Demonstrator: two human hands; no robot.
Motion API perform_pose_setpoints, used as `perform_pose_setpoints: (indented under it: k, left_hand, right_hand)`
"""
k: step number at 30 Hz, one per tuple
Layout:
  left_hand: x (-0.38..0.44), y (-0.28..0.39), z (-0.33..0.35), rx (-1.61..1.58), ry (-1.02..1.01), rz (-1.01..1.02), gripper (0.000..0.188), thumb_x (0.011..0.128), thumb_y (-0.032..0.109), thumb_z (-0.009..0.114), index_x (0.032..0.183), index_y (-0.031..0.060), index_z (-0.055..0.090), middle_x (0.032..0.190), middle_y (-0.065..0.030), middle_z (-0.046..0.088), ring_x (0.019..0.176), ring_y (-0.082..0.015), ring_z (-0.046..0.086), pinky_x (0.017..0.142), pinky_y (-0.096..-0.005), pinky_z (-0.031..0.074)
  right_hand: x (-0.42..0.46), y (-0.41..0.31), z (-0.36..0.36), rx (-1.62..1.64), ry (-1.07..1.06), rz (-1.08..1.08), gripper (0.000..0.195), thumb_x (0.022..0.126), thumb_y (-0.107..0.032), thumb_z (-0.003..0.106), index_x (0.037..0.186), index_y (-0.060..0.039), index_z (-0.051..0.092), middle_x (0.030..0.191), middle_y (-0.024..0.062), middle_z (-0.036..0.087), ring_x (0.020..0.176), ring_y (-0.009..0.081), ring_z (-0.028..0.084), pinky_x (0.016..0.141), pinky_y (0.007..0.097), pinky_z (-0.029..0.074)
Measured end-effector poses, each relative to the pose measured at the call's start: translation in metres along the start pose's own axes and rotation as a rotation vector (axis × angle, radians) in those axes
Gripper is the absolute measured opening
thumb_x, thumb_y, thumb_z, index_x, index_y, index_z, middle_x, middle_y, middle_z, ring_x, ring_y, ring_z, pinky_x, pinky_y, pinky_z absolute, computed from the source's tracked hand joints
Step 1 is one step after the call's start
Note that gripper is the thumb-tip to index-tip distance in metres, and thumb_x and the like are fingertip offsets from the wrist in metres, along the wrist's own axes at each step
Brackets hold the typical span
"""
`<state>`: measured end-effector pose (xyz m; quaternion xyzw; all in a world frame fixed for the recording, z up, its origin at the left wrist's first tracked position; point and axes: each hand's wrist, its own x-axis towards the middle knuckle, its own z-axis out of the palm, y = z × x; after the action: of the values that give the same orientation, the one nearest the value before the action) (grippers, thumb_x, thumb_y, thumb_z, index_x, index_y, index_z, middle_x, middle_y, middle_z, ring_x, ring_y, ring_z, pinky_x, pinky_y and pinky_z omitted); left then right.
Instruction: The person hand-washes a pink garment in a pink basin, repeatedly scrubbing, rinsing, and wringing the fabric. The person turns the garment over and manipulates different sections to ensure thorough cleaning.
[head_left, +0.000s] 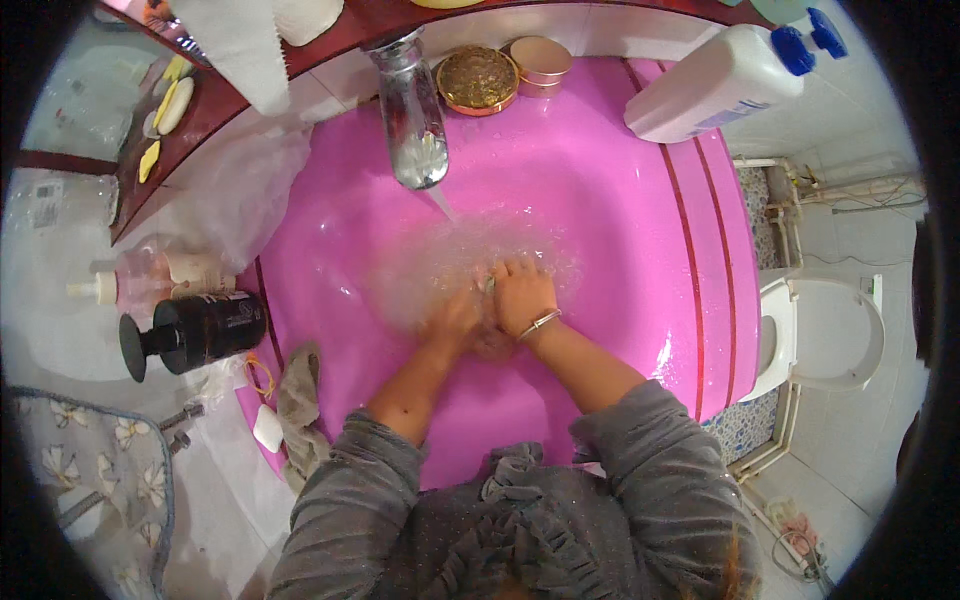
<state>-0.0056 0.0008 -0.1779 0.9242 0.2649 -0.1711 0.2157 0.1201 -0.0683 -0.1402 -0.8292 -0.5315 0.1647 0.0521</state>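
Observation:
Both my hands are low in a pink washbasin (592, 360), in cloudy, rippling water. My left hand (454, 311) is partly under the surface, and its fingers are blurred. Beside it, my right hand (525, 296) shows its back, with the fingers bent forward and a silver bangle (540, 324) at the wrist. Something small and indistinct lies between the hands; I cannot tell what it is or whether either hand grips it. Water runs from a chrome faucet (414, 120) just ahead of them.
On the back rim stand a round tin with gold trim (478, 79) and a pinkish lidded jar (540, 64). A white pump bottle (712, 86) is at the right corner. Left are a black pump bottle (214, 330), a grey cloth (300, 390) and white soap (268, 429). A toilet (780, 330) is beyond.

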Motion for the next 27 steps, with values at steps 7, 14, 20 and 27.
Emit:
perform_pose_setpoints:
  k: [7,14,20,27]
  left_hand:
    - [0.029,-0.009,0.013,0.098,0.487,-0.11,0.035,0.081,0.019,0.036,0.114,0.0073,0.043,0.117,-0.0136,0.043,0.109,-0.0297,0.038,0.085,-0.043,0.035]
    - [0.014,0.022,-0.061,-0.288,0.613,-0.071,0.015,0.076,0.015,0.051,0.09,0.0132,0.055,0.083,-0.0096,0.052,0.081,-0.0309,0.048,0.069,-0.04,0.04]
    - [-0.055,0.055,-0.077,0.0,0.438,0.383,0.009,0.069,0.017,0.057,0.078,0.0146,0.058,0.082,-0.0051,0.051,0.079,-0.0244,0.048,0.067,-0.0392,0.039]
    - [-0.059,0.043,-0.052,-0.149,0.592,0.222,0.021,0.071,0.026,0.053,0.089,0.0161,0.058,0.098,-0.0054,0.047,0.099,-0.0277,0.041,0.09,-0.0439,0.025]
  right_hand:
    - [0.035,0.003,-0.007,0.093,-0.222,0.126,0.021,0.072,-0.019,0.048,0.086,-0.0054,0.058,0.082,0.0158,0.06,0.077,0.0288,0.059,0.066,0.0388,0.047]
    - [0.035,0.03,0.008,0.935,-0.143,0.392,0.022,0.074,-0.021,0.053,0.084,-0.0026,0.056,0.068,0.012,0.057,0.062,0.0204,0.057,0.053,0.032,0.045]
    - [-0.011,0.042,-0.036,1.565,-0.183,0.581,0.024,0.076,-0.022,0.051,0.09,-0.0025,0.053,0.057,0.0057,0.05,0.047,0.0134,0.048,0.045,0.0269,0.042]
    - [-0.043,-0.003,-0.016,0.169,0.123,0.019,0.04,0.069,-0.03,0.059,0.105,-0.0146,0.05,0.111,0.0131,0.038,0.106,0.0333,0.033,0.078,0.047,0.038]
